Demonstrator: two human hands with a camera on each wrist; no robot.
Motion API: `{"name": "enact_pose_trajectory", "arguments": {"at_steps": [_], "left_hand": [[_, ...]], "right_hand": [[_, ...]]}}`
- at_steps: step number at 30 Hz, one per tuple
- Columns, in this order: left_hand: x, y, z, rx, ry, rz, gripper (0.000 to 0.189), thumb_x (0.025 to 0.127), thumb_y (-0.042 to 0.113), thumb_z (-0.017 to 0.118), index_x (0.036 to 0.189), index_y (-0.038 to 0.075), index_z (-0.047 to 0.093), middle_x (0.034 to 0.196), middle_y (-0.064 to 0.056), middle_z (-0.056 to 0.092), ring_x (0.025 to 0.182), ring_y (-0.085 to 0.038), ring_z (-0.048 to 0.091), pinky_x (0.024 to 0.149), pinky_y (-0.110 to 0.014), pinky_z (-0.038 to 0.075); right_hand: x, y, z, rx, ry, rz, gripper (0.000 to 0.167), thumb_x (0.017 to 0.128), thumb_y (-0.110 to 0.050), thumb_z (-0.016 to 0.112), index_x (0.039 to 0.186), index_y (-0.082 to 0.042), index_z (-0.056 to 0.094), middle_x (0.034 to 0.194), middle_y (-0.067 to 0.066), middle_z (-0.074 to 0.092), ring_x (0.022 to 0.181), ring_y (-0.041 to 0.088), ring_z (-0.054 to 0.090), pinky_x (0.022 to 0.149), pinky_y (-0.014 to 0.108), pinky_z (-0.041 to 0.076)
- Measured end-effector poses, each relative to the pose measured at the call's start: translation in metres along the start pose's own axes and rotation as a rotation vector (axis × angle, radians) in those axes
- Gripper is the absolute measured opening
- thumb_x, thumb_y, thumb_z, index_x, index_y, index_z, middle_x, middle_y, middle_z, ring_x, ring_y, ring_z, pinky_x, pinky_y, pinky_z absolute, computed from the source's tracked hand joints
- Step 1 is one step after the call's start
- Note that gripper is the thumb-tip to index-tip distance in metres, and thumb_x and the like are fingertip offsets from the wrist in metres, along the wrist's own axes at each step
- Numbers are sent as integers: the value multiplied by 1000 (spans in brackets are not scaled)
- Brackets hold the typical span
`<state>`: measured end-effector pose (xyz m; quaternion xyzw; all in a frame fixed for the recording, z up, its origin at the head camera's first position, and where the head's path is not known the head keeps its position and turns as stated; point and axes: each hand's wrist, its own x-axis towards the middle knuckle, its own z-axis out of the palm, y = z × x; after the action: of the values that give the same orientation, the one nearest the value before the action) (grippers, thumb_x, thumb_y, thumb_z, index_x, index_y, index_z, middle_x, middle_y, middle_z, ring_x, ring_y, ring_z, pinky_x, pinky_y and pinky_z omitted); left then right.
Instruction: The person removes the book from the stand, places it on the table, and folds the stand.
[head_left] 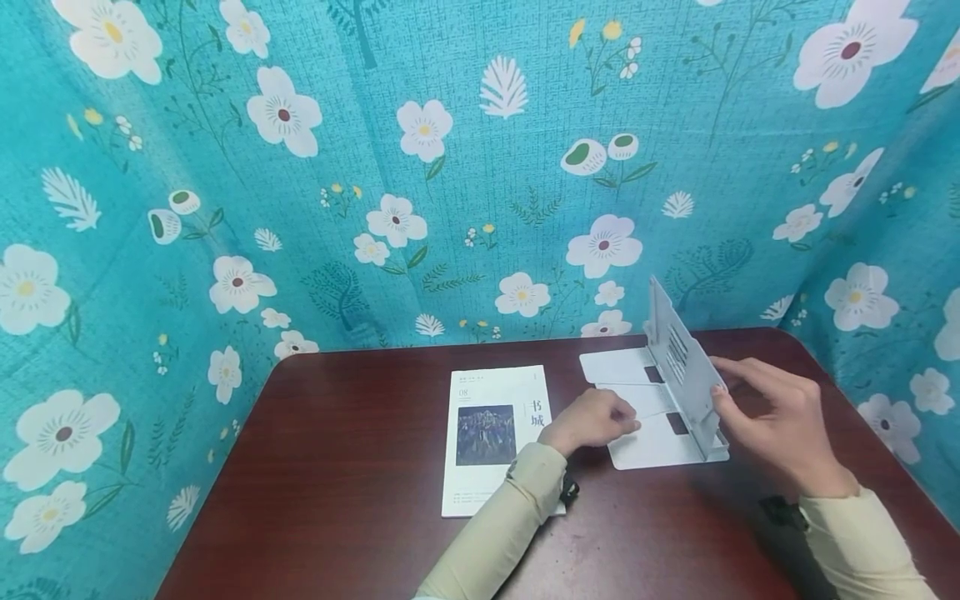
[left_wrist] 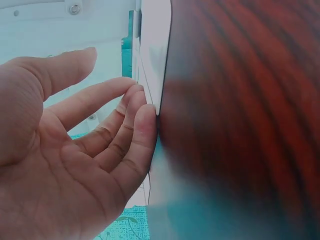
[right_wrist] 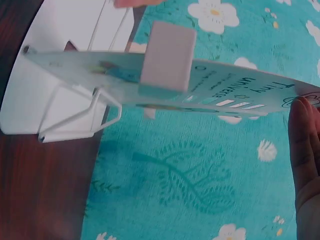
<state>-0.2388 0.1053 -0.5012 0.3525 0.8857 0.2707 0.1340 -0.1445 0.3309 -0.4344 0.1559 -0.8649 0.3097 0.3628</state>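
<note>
A white book stand stands on the right part of the table, its base (head_left: 645, 446) flat and its slotted panel (head_left: 678, 358) raised steeply. My right hand (head_left: 780, 417) pinches the panel's edge between thumb and fingers. In the right wrist view the thumb (right_wrist: 302, 130) lies against the panel (right_wrist: 210, 82), which bears the printed words "Tiny universe". A bent wire support (right_wrist: 70, 136) shows behind it. My left hand (head_left: 592, 419) is at the base's left edge. Seen from the left wrist, its loosely bent fingertips touch the base (left_wrist: 159, 45), thumb held apart.
A white magazine (head_left: 487, 492) with a dark picture on its cover lies left of the stand, partly under my left forearm. The dark red wooden table (head_left: 337, 450) reaches back to a teal flowered curtain (head_left: 465, 192), which also hangs at both sides.
</note>
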Motion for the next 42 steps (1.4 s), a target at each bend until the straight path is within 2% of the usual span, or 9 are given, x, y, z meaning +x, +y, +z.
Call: {"name": "enact_pose_trajectory", "arguments": {"at_steps": [6, 10, 17, 22, 27, 28, 29, 34, 42], "left_hand": [[-3, -2, -1, -34, 48, -47, 30, 102, 32, 67, 126, 17, 77, 123, 7, 78, 116, -2, 70, 97, -13, 53], [-8, -1, -6, -43, 73, -75, 30, 102, 31, 66, 126, 18, 76, 121, 7, 79, 112, -3, 71, 93, -14, 54], [-13, -8, -22, -42, 132, -76, 30, 102, 30, 65, 126, 16, 76, 111, 4, 81, 96, -2, 73, 82, -12, 54], [-20, -21, -37, -75, 198, -141, 30, 102, 27, 64, 125, 13, 77, 113, -1, 81, 89, -6, 72, 92, -23, 58], [-30, -31, -53, -232, 317, -204, 27, 103, 23, 63, 121, 9, 78, 99, -4, 82, 77, -5, 71, 82, -25, 60], [-32, -32, -55, -281, 345, -210, 26, 103, 22, 64, 119, 8, 78, 96, -4, 82, 76, -5, 72, 73, -23, 59], [-33, -32, -57, -333, 370, -213, 25, 103, 21, 64, 118, 7, 78, 94, -5, 82, 76, -6, 73, 72, -22, 60], [-34, -31, -60, -586, 433, -207, 25, 104, 18, 64, 117, 1, 76, 92, -10, 81, 76, -9, 77, 69, -19, 62], [-27, -24, -54, -692, 470, -210, 27, 103, 19, 65, 118, -1, 76, 88, -11, 81, 73, -12, 78, 67, -22, 63]], "right_hand": [[5, -9, 13, 70, -86, -100, 49, 66, 8, 83, 113, -1, 78, 85, 4, 75, 75, -9, 59, 67, 4, 51], [6, -14, 22, 105, -107, -149, 49, 61, 7, 85, 109, -2, 79, 83, 1, 74, 70, -4, 56, 62, 8, 50], [11, -21, 35, 86, -144, -212, 47, 61, 0, 86, 107, -8, 81, 86, -1, 76, 67, 2, 58, 66, 8, 51], [11, -27, 48, 81, -184, -258, 44, 63, -3, 85, 106, -10, 81, 87, -2, 77, 63, 5, 60, 62, 11, 53], [7, -31, 60, 30, -228, -286, 37, 66, -8, 85, 103, -11, 81, 82, -6, 74, 63, 2, 57, 59, 12, 51], [7, -32, 62, 17, -234, -293, 36, 66, -9, 85, 102, -11, 81, 82, -6, 74, 64, 2, 56, 59, 12, 50], [6, -32, 63, 7, -241, -299, 36, 66, -10, 85, 101, -11, 81, 82, -6, 74, 64, 1, 56, 59, 12, 50], [5, -35, 71, 7, -259, -319, 34, 66, -12, 85, 99, -10, 81, 82, -8, 72, 66, 1, 54, 61, 10, 45], [3, -38, 82, 28, -285, -371, 27, 73, -18, 84, 99, -12, 80, 82, -10, 68, 68, -1, 54, 61, 12, 44]]}}
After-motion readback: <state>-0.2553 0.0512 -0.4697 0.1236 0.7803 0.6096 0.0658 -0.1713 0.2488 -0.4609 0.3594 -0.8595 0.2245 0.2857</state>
